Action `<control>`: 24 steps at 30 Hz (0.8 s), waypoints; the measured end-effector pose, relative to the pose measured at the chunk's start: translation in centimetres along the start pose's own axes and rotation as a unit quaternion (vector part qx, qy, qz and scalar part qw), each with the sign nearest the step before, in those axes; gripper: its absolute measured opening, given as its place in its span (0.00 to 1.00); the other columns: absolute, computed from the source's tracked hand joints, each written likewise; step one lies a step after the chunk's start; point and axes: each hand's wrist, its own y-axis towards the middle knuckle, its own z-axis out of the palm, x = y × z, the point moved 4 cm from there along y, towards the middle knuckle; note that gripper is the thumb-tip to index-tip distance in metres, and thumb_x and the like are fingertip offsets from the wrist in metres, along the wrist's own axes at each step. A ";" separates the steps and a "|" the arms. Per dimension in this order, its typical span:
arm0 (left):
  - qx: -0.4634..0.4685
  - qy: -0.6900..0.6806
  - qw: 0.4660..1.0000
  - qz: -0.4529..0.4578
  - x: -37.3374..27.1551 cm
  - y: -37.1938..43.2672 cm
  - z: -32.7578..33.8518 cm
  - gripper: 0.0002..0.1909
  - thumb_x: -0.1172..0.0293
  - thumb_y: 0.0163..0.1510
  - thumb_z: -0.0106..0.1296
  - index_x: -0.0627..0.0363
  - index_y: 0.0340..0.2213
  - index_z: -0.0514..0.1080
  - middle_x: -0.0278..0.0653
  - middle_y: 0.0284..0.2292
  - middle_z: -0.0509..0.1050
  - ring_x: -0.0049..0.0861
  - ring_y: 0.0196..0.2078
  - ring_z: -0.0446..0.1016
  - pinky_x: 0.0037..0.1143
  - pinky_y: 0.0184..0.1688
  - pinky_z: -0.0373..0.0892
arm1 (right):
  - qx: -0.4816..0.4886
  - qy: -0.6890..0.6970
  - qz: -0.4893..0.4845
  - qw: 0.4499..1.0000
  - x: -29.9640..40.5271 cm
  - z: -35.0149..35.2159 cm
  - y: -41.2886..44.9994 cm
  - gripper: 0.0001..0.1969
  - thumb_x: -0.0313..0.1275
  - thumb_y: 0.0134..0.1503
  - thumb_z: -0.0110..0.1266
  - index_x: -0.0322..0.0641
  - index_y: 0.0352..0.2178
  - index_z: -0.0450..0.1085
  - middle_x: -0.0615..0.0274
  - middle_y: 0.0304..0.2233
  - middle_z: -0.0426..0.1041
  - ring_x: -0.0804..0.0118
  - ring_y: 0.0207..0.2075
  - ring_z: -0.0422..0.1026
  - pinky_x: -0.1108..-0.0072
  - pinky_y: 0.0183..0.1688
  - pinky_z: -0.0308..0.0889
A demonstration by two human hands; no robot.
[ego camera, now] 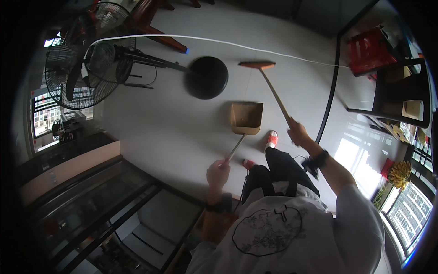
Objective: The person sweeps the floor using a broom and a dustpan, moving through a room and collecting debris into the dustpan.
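Observation:
My left hand (218,173) grips the red end of the handle of a long-handled dustpan (247,115). The tan pan rests on the pale floor before my feet, its mouth turned away from me. My right hand (299,133) is closed around the yellowish stick of a broom (273,90). Beyond the dustpan and to its right, the orange broom head (258,65) with dark bristles is down at the floor, apart from the pan. Whether dirt lies in the pan or by the bristles is too blurred to tell.
A pedestal fan (92,65) stands at the left, its round black base (208,78) near the dustpan. A white cable (219,41) stretches across behind the broom head. Reddish-brown wooden furniture legs (167,42) are farther back. Glass-topped furniture (102,191) is at lower left, a red chair (371,51) at right.

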 end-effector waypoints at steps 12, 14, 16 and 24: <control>0.030 -0.009 0.999 -0.029 2.4 -1.9 0.7 0.09 0.65 0.36 0.48 0.54 0.23 0.70 0.45 0.19 0.70 0.40 0.26 0.69 0.30 0.28 0.65 | 0.136 -0.007 0.061 0.989 -4.6 3.6 -10.7 0.23 0.20 0.41 0.38 0.43 0.42 0.50 0.56 0.10 0.63 0.63 0.08 0.64 0.76 0.08 0.60; 0.029 -0.012 0.999 -0.028 3.1 -1.8 0.6 0.09 0.65 0.36 0.49 0.54 0.22 0.70 0.44 0.19 0.70 0.40 0.26 0.70 0.30 0.28 0.65 | 0.178 0.005 0.101 0.979 -2.4 1.0 -13.1 0.22 0.21 0.42 0.39 0.43 0.42 0.51 0.59 0.09 0.62 0.66 0.08 0.63 0.78 0.08 0.60; 0.020 -0.007 1.000 -0.014 3.0 -1.4 0.7 0.08 0.65 0.36 0.49 0.54 0.21 0.69 0.43 0.18 0.71 0.39 0.25 0.70 0.30 0.28 0.65 | 0.214 0.020 0.144 0.966 -0.8 -1.0 -15.9 0.21 0.23 0.44 0.41 0.43 0.43 0.53 0.61 0.08 0.61 0.69 0.07 0.62 0.80 0.07 0.59; 0.004 0.011 1.000 0.015 3.9 -1.4 1.2 0.08 0.63 0.36 0.50 0.53 0.20 0.69 0.41 0.19 0.71 0.39 0.24 0.70 0.30 0.28 0.65 | 0.100 0.101 0.107 0.984 2.8 -0.5 -13.7 0.25 0.26 0.44 0.46 0.44 0.47 0.53 0.63 0.09 0.61 0.71 0.08 0.62 0.81 0.08 0.57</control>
